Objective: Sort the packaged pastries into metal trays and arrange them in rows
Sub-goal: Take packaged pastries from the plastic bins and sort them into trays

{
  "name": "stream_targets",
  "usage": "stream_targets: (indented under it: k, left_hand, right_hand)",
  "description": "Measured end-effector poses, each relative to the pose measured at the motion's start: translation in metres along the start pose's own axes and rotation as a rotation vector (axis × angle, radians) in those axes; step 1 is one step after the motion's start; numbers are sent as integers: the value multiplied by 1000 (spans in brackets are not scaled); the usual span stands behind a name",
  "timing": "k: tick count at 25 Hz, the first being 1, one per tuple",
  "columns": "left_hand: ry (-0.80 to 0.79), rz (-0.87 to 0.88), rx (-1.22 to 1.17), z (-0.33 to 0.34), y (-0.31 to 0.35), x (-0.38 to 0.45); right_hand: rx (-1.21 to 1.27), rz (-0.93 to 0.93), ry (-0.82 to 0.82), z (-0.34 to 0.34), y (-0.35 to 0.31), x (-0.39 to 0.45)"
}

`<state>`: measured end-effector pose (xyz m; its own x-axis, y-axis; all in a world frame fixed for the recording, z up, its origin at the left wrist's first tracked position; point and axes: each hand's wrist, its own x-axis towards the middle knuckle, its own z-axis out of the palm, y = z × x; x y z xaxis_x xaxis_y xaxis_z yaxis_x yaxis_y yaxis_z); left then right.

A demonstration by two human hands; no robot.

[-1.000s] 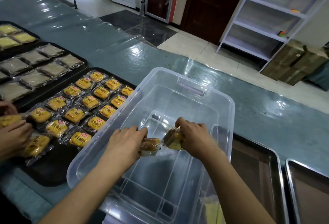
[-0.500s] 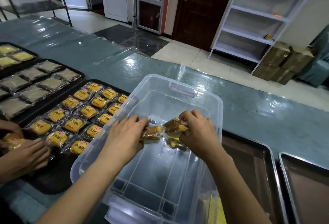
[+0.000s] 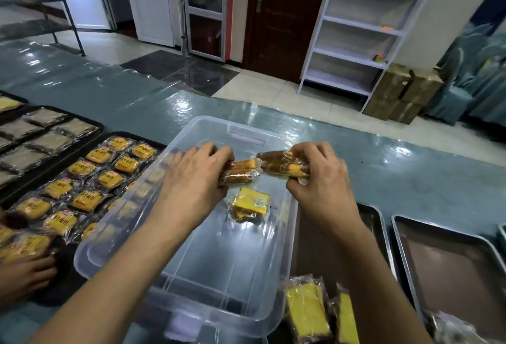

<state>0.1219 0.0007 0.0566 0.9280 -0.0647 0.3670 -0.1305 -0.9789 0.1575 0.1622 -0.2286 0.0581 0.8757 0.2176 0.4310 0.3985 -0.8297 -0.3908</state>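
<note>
Clear plastic bin (image 3: pixel 175 250) sits under both hands, nearly emptied. Left hand (image 3: pixel 191 179) grips wrapped brown-and-yellow cake packs (image 3: pixel 239 172), fingers curled over their top; right hand (image 3: pixel 317 179) grips another pack cluster (image 3: pixel 284 164), thumb underneath. Both are held above the bin, likely lifted out for transfer. One yellow cake pack (image 3: pixel 250 204) lies on the bin floor, just below and between the hands. Empty metal tray (image 3: pixel 379 223) lies right of the right hand, probable destination. Filled dark tray (image 3: pixel 82 185) of yellow pastries lies left of the left hand. Forearms angle inward, wrists level.
</note>
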Motion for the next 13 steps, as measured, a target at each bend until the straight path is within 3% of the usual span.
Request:
stream_targets:
  k: [13]
  left_hand:
    - [8,130,26,0,134,-18]
  right_hand:
    - [-15,156,39,-81,81,-78]
